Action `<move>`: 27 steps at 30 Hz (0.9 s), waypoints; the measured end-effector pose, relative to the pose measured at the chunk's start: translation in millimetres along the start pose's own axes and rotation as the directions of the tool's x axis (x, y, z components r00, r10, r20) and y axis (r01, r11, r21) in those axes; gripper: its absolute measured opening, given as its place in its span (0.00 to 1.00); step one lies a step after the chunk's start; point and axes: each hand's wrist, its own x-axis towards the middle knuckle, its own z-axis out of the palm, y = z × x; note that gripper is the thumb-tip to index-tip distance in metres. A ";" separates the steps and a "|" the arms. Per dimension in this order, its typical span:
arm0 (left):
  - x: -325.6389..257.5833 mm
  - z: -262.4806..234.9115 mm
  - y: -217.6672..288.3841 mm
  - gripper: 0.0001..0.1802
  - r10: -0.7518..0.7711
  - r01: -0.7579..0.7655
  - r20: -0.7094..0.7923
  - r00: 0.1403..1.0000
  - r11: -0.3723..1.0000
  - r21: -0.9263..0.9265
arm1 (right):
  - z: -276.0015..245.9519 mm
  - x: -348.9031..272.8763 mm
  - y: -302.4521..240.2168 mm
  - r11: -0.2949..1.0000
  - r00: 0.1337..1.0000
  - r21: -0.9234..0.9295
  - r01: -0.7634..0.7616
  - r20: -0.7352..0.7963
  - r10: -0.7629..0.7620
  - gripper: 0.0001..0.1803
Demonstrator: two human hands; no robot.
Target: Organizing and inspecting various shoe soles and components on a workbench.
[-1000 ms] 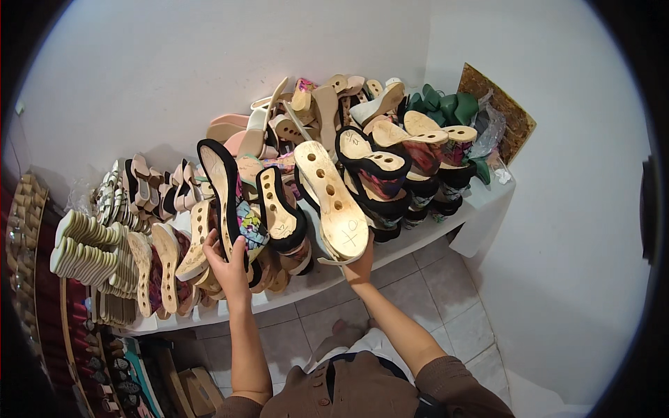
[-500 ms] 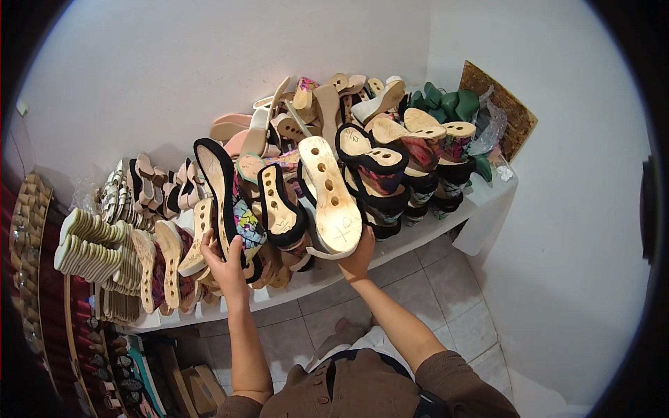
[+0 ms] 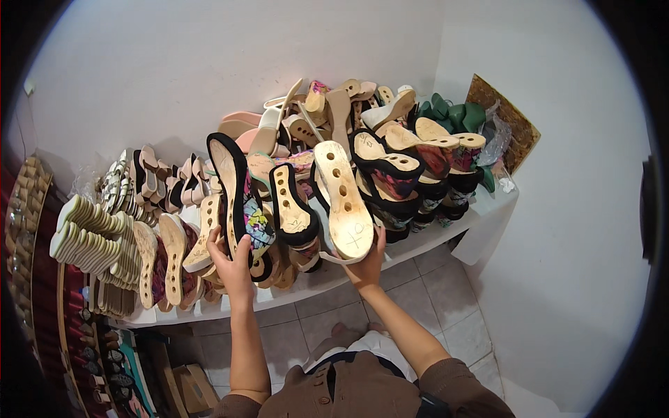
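In my left hand is a wedge sandal sole with a black padded edge and a side in a bright multicoloured pattern. My thumb presses the patterned side and the fingers wrap the other side near the heel. My right hand grips the heel end of a pale wooden wedge sole, its holed underside turned up, with pencil-like marks on the heel. A white strip curves round that heel. Between the two held pieces stands a black-edged wedge sole with holes, among others on the table.
The white table carries crowded wedge soles. Pale insole-shaped pieces are stacked at the left end. Green shoe lasts, clear plastic and a brown board are at the far right. Wall racks of shoes and a cardboard box stand lower left.
The whole view has shifted slightly, so most of the table's things sit a little farther right. Both hands keep hold of the same wedge soles, with hardly any movement against the table.
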 end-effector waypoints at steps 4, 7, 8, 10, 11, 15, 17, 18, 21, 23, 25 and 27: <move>3.1 -5.7 -8.3 0.30 0.016 -0.016 0.006 1.000 1.000 -0.020 | -19.8 -10.6 -9.3 0.983 0.978 -0.008 0.186 -0.095 -0.186 0.58; 5.4 -8.7 -12.3 0.31 0.024 -0.024 0.017 1.000 1.000 0.000 | -20.1 -3.8 -16.0 0.935 0.925 -0.007 0.354 -0.148 -0.351 0.56; 5.9 -10.5 -13.6 0.31 0.019 -0.019 0.006 1.000 1.000 -0.003 | -19.7 -2.2 -19.2 0.933 0.924 -0.005 0.360 -0.137 -0.358 0.56; 7.1 -13.6 -16.3 0.31 0.009 -0.009 0.009 1.000 1.000 0.019 | -20.7 1.9 -27.5 0.949 0.947 -0.042 0.311 -0.071 -0.313 0.48; 6.1 -12.8 -12.7 0.31 -0.007 0.007 0.002 1.000 1.000 0.004 | -18.0 2.4 -27.4 0.947 0.945 -0.041 0.319 -0.062 -0.321 0.48; 7.5 -14.9 -19.5 0.31 0.005 -0.005 0.008 1.000 1.000 0.008 | -11.7 0.0 -27.3 0.969 0.959 -0.010 0.249 -0.137 -0.248 0.35; 8.6 -17.1 -20.7 0.31 0.004 -0.004 0.006 1.000 1.000 0.000 | -9.6 -0.7 -32.6 0.977 0.964 -0.011 0.211 -0.163 -0.210 0.31; 9.0 -18.4 -21.5 0.31 0.007 -0.007 0.014 1.000 1.000 -0.007 | -7.8 -0.1 -37.4 0.976 0.965 -0.010 0.216 -0.154 -0.215 0.31; 10.0 -21.3 -23.8 0.31 0.001 -0.001 0.009 1.000 1.000 -0.019 | -4.0 1.4 -45.6 0.991 0.967 0.011 0.136 -0.220 -0.131 0.28; 9.9 -21.6 -20.9 0.31 0.000 0.000 0.023 1.000 1.000 -0.025 | -2.9 0.5 -42.1 0.983 0.955 -0.019 0.182 -0.234 -0.181 0.24; 11.0 -22.6 -20.7 0.32 -0.013 0.014 0.022 1.000 0.999 -0.030 | -4.3 1.9 -43.6 0.983 0.959 -0.027 0.179 -0.219 -0.181 0.22; 11.4 -23.0 -20.5 0.32 -0.024 0.025 0.031 0.999 0.999 -0.026 | -4.9 2.9 -41.7 0.984 0.963 -0.033 0.176 -0.199 -0.179 0.21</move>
